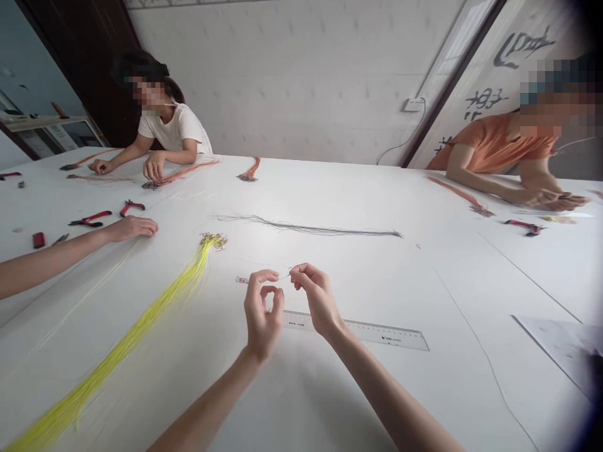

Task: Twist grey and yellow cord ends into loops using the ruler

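Note:
My right hand [316,298] is closed in a pinch on a small fish hook [290,272], only partly visible between the fingertips. A fine, pale line [283,277] runs from it towards my left hand [264,314]. That hand is curled, its index finger arched above and its thumb against the other fingers, with the line at its fingers. Under both hands lies a clear ruler [386,334]. To the left stretches a bundle of yellow lines [155,307] with hooks [214,240] at its far end. Beyond my hands lies a bundle of dark lines [325,230].
A third person's arm [56,254] reaches in from the left. Two people sit across the white table [301,188] beside orange bundles [254,166]. Red-handled pliers [92,220] lie at left, another pair [524,227] at right. A sheet [556,345] lies near right.

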The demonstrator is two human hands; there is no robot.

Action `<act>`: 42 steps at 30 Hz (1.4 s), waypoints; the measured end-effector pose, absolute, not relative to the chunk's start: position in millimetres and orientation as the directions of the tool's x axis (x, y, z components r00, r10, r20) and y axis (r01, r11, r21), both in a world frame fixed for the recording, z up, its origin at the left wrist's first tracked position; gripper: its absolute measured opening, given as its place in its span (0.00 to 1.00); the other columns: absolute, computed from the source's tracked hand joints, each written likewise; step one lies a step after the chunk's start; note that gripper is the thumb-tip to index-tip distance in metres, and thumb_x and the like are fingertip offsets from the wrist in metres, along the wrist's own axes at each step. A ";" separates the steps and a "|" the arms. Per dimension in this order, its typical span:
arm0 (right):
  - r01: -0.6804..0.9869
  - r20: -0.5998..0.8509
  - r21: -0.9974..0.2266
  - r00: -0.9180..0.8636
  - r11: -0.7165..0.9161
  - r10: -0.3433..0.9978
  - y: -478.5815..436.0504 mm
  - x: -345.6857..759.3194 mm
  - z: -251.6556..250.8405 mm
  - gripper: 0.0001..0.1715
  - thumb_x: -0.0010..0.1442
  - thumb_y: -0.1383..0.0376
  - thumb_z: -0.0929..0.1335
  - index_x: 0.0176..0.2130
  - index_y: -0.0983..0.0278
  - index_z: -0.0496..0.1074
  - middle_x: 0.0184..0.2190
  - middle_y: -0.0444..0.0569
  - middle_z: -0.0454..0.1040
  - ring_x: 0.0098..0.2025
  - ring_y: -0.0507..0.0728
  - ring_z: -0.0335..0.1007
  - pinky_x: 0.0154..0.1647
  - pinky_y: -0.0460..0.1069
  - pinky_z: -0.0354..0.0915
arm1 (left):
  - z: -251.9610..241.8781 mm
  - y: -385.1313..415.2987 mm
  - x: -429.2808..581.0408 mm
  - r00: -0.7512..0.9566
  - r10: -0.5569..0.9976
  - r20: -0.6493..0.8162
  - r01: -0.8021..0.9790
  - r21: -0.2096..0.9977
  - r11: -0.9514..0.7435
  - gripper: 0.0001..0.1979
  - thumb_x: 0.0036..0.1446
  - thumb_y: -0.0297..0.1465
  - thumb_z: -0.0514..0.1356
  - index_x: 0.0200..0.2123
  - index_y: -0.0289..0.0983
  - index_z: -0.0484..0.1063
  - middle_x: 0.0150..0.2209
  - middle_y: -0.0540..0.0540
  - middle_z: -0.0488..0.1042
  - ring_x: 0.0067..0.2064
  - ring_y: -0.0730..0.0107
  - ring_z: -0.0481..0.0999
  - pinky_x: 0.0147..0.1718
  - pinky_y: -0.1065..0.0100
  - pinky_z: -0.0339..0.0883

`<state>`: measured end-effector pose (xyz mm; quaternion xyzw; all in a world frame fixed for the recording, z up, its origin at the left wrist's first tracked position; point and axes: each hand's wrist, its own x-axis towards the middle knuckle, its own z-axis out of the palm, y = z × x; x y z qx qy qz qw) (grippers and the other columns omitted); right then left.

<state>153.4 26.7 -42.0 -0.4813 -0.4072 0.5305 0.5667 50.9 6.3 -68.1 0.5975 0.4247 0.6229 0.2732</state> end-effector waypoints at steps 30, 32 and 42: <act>0.333 0.109 -0.927 -0.193 0.170 0.975 19.7 163.8 -49.8 0.06 0.54 0.68 0.63 0.27 0.62 0.68 0.27 0.44 0.70 0.30 0.52 0.60 0.32 0.47 0.58 | -59.3 19.8 -1.3 0.224 0.912 0.344 0.491 0.768 -0.411 0.06 0.56 0.31 0.56 0.29 0.39 0.71 0.22 0.52 0.67 0.25 0.73 0.63 0.28 0.70 0.61; 0.387 0.108 -0.904 -0.208 0.183 0.972 20.1 164.2 -53.5 0.06 0.53 0.68 0.63 0.26 0.62 0.68 0.27 0.44 0.70 0.30 0.52 0.60 0.31 0.48 0.58 | -63.2 20.9 -4.2 0.252 0.900 0.355 0.527 0.730 -0.436 0.06 0.56 0.31 0.55 0.28 0.39 0.71 0.21 0.52 0.64 0.24 0.73 0.62 0.31 0.68 0.62; 0.552 0.108 -0.801 -0.247 0.231 0.963 20.6 158.2 -89.2 0.09 0.51 0.73 0.60 0.23 0.63 0.61 0.23 0.45 0.65 0.30 0.54 0.59 0.31 0.49 0.57 | -88.5 13.0 -7.5 0.263 0.929 0.261 0.686 0.626 -0.370 0.06 0.51 0.26 0.54 0.25 0.38 0.70 0.17 0.54 0.57 0.21 0.72 0.60 0.21 0.72 0.54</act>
